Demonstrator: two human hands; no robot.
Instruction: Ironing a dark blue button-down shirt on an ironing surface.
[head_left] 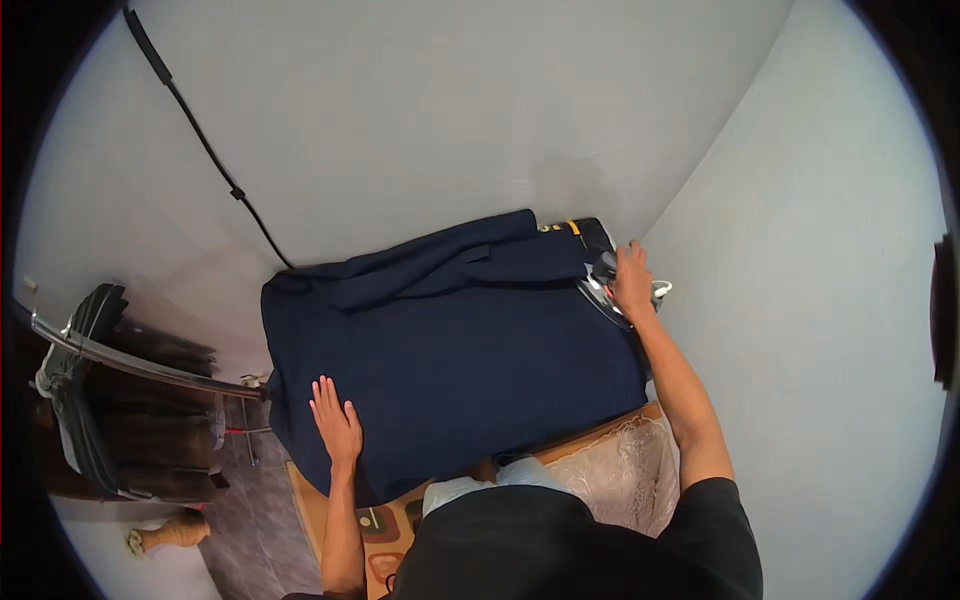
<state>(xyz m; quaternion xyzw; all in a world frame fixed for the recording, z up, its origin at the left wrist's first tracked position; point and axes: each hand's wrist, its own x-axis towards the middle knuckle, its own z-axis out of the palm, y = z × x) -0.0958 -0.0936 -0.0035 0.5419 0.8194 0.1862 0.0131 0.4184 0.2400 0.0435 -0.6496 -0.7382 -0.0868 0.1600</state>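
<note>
A navy blue garment, seemingly a jacket [450, 370], is spread over a low surface against the wall. One sleeve [410, 275] lies folded along its far side, with small gold buttons [552, 228] near the far right corner. My left hand [338, 425] rests flat on the near left part of the cloth, its fingers stretched out and holding nothing. At the right end, my right hand [631, 283] is wrapped round the handle of a clothes iron [603, 300]. The iron's metal plate sits at the garment's right edge, close to the sleeve end; its handle is partly hidden by my fingers.
On the left, dark clothes [150, 400] hang near a curved metal rail [150, 362]. A thin black pole or cord [205, 130] runs down the wall. A patterned mat [380, 525] and crinkled clear plastic [625, 475] lie near me. A tan object [172, 533] stands lower left.
</note>
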